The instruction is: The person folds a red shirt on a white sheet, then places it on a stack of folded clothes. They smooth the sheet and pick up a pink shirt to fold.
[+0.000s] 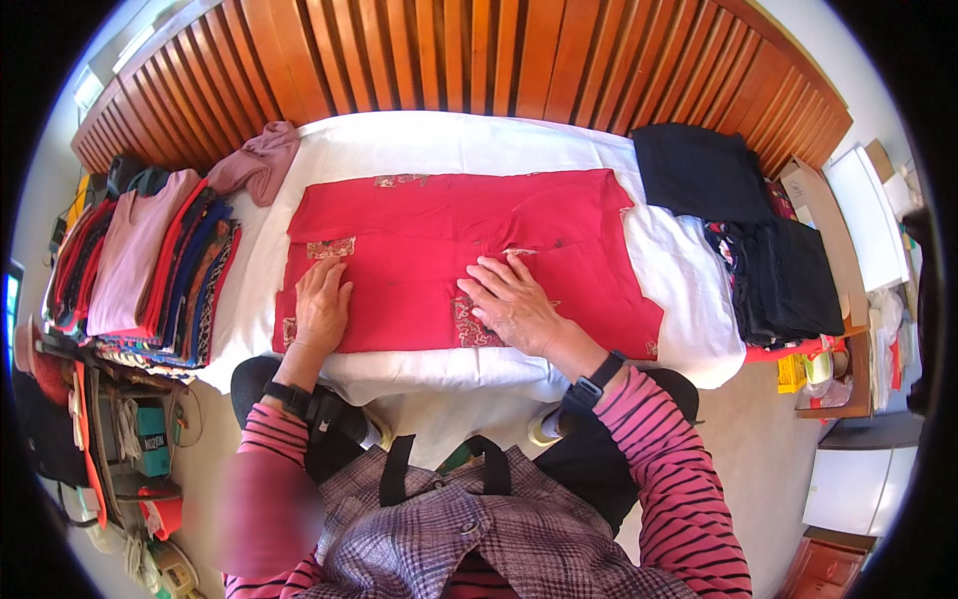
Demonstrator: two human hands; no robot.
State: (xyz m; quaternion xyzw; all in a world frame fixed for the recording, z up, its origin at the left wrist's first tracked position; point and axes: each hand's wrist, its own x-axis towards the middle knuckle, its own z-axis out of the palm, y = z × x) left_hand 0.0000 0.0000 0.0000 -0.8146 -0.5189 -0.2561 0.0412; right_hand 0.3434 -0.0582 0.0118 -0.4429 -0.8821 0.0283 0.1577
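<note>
Across the middle of a white cloth [689, 299], in front of an upright slatted panel of orange-brown wood [479, 60], lies a broad, bright-red fabric garment [399, 290] with gold-and-brown patterned patches, spread nearly flat. Both hands rest upon it, palms down and open, gripping nothing. The left hand [324, 299] lies near the garment's left end, its fingers extended and fairly close together, just below one patterned patch [331, 248]. The right hand [511, 299] lies nearer the centre, its fingers more widely spread and directed up and to the left, beside a second patch [474, 327]. A black band encircles each wrist.

To the left stands a stack of folded, many-coloured clothes [185, 270], topped by a pale-pink folded garment [135, 260]; behind it a dusty-pink garment [257, 165] lies rumpled. To the right are folded black garments [699, 170], neatly layered.

The step in hand is judged to be smoothing and squaring the red fabric: shallow creases show just above the right fingertips, and the right-hand end slants outward at its lower corner. The next move would seem to call for light, flat pressure swept outward over these creases. Any turning of an edge would require a different hold, with fingertips slipped beneath the hem and both hands lifting evenly, lest the thin-looking fabric bunch.
</note>
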